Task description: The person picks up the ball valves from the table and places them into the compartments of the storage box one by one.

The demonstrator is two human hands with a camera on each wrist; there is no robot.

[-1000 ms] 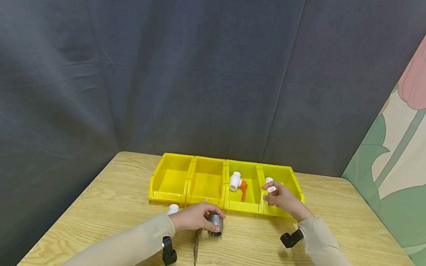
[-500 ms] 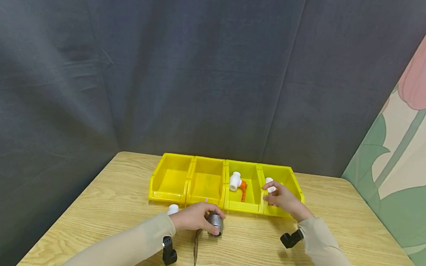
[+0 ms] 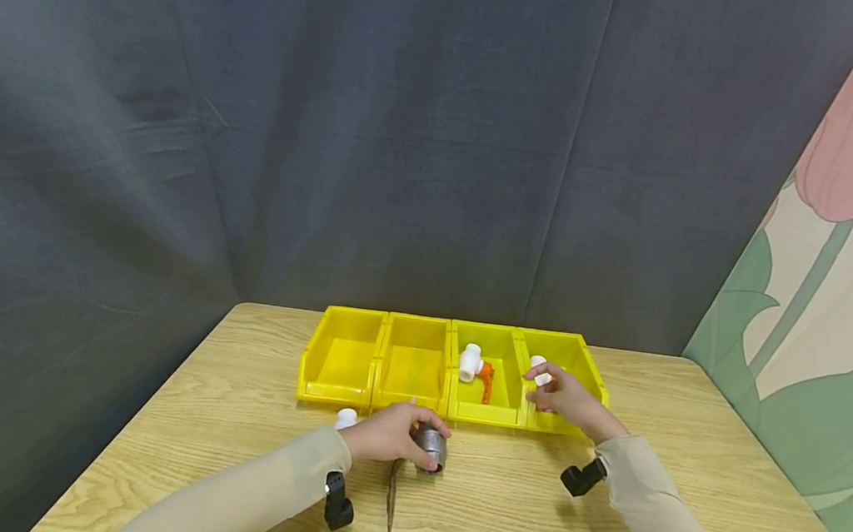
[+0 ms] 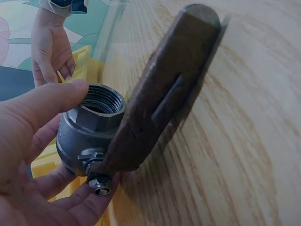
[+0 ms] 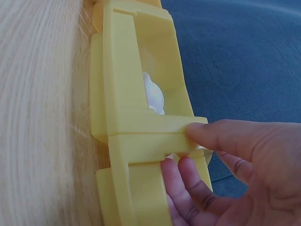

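A metal ball valve (image 3: pixel 432 448) with a threaded opening is held by my left hand (image 3: pixel 391 434), above the table in front of the bins. In the left wrist view its worn brown lever handle (image 4: pixel 162 89) slants across beside the valve body (image 4: pixel 84 139), with thumb and fingers around the body. My right hand (image 3: pixel 570 398) reaches into the rightmost yellow bin (image 3: pixel 584 362), bent fingers by its left divider. A white fitting (image 3: pixel 538 361) there is partly behind the fingers; whether they grip it or the divider is unclear. The thumb (image 5: pixel 211 133) lies over the divider in the right wrist view.
Several yellow bins stand in a row at the back of the wooden table (image 3: pixel 262 353). The third bin (image 3: pixel 486 411) from the left holds a white valve (image 3: pixel 471 361) with an orange handle (image 3: pixel 488 379). Beside my left wrist lies another white fitting (image 3: pixel 347 418). A dark curtain hangs behind.
My left hand has tilted the metal ball valve very slightly, so its opening shows less. The right hand and the bins stay where they were.
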